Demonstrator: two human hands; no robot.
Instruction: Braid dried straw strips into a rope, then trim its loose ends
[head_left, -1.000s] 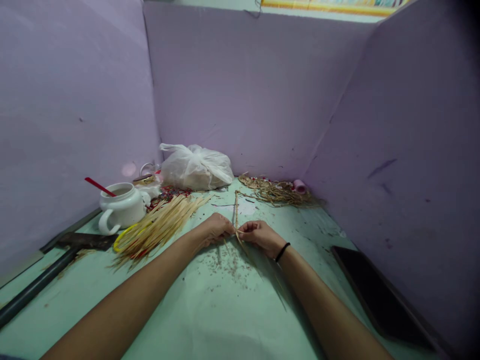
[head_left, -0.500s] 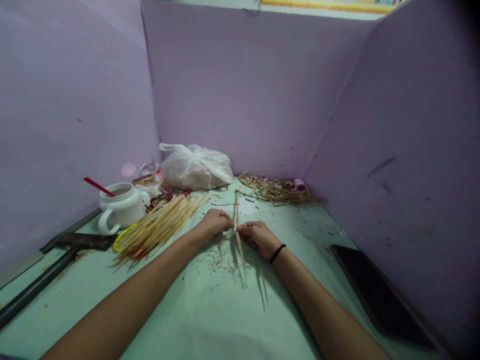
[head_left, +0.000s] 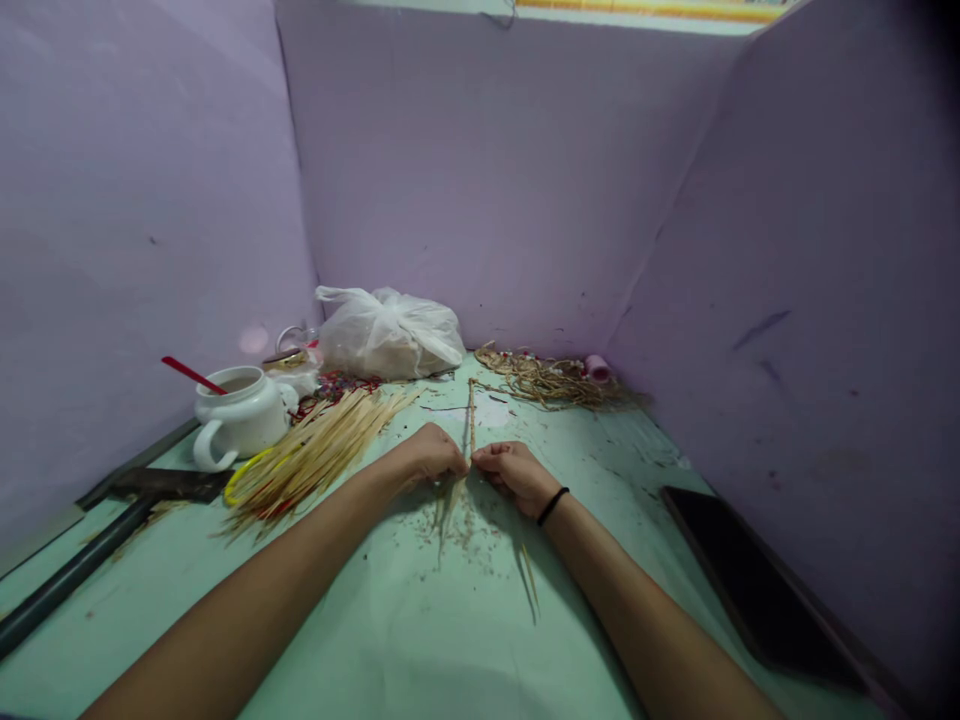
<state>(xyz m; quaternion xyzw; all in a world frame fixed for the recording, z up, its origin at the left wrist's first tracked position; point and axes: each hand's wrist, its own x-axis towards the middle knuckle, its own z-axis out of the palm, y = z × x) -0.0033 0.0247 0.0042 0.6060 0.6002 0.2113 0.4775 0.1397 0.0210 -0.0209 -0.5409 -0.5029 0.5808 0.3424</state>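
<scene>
A thin braided straw cord runs from the far middle of the table straight toward me and ends between my hands. My left hand is closed on the near end of it, with its fingertips mostly turned away from view. From the other side my right hand, with a black band on the wrist, pinches the cord at the same spot. Pale loose straw ends hang below my left hand. One more thin straw strip sticks out under my right hand.
To the left lie a bundle of straw strips, a white mug and a dark-handled hammer-like tool. Behind are a white plastic bag and a pile of braided cords. A dark tablet-like slab lies right. Purple walls enclose the table.
My left hand has moved slightly nearer and closed in on the cord's end. The loose straw ends have swung from the middle to beneath it. My right hand stays nearly in place.
</scene>
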